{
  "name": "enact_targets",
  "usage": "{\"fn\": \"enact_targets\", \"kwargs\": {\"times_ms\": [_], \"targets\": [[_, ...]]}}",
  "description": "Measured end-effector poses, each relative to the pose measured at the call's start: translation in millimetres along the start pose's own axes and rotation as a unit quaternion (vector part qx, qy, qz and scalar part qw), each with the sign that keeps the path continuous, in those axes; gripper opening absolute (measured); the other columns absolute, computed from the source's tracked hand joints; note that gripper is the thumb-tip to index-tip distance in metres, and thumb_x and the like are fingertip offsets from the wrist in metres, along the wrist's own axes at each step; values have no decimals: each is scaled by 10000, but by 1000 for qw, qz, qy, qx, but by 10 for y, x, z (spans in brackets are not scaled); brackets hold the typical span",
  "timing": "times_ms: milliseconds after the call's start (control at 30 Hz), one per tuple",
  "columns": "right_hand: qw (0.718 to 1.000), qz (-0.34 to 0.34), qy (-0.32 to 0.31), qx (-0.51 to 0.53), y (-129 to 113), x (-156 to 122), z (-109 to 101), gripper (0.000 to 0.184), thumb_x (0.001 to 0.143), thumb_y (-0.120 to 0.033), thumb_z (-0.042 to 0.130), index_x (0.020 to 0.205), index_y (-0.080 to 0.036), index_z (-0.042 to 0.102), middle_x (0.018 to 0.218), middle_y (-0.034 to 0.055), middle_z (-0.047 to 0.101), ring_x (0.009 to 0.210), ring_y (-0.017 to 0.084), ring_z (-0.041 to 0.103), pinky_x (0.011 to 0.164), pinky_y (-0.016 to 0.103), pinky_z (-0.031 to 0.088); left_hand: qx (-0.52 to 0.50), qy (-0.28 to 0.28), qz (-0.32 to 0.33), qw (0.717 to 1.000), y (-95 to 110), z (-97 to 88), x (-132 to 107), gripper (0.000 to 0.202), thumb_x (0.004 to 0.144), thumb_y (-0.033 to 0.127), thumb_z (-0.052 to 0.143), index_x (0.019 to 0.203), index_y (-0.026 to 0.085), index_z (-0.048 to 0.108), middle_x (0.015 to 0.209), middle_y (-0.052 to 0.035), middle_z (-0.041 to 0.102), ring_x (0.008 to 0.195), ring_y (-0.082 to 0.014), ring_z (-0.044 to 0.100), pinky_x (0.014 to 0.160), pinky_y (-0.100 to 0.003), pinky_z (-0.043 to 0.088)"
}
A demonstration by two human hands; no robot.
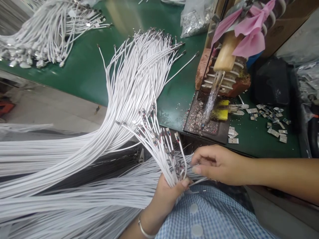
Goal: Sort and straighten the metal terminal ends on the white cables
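Observation:
My left hand (166,196) is closed around a fan of thin white cables (159,146) with small metal connector ends pointing up and left. A silver bangle sits on that wrist. My right hand (219,164) reaches in from the right with its fingers pinched at the cable ends beside my left thumb; what the fingertips hold is too small to make out. A large sheaf of white cables (129,83) lies across the green table (84,73) and runs off to the left over my lap.
A soldering iron (219,73) with a wooden handle rests in a stand, tip over a dark tray (199,122) with a yellow sponge. Small metal shells (271,116) lie scattered at the right. Another cable pile (50,30) lies far left. A plastic bag (194,16) sits behind.

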State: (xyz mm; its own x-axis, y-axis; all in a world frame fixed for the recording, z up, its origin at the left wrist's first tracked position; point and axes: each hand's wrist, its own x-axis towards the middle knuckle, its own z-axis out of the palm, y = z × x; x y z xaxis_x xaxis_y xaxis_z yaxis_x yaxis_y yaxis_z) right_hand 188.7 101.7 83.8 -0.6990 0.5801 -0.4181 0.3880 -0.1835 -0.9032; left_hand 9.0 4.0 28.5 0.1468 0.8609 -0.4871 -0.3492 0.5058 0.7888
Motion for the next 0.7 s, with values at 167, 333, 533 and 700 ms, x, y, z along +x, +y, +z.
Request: {"fn": "enact_targets", "kwargs": {"times_ms": [167,333,533,700], "targets": [[999,-8,11,41,25,3,12,288,771,-389,563,893,-128,566,521,-86,325,461,71,286,424,203,241,6,-27,-37,999,-38,23,-8,157,734,227,688,854,144,630,682,-3,644,615,-97,553,590,-200,439],[997,3,45,58,-27,9,36,182,781,-316,529,703,-158,486,541,-70,348,491,75,309,451,208,262,-1,-33,-66,997,-75,38,-29,230,710,219,710,919,175,623,739,8,644,660,-103,564,654,-227,464],[997,1,34,69,-56,3,32,167,783,-283,493,673,-173,434,569,-57,368,515,81,326,471,215,288,4,-19,-36,999,-77,0,-12,159,717,246,703,810,147,621,736,-8,631,679,-110,552,638,-216,424],[997,3,23,71,-43,-10,24,190,780,-306,500,663,-179,420,570,-53,378,517,86,335,473,219,295,-9,-13,-19,1000,-73,-6,18,167,715,266,703,774,136,616,699,-7,618,654,-108,540,629,-224,419]]}}
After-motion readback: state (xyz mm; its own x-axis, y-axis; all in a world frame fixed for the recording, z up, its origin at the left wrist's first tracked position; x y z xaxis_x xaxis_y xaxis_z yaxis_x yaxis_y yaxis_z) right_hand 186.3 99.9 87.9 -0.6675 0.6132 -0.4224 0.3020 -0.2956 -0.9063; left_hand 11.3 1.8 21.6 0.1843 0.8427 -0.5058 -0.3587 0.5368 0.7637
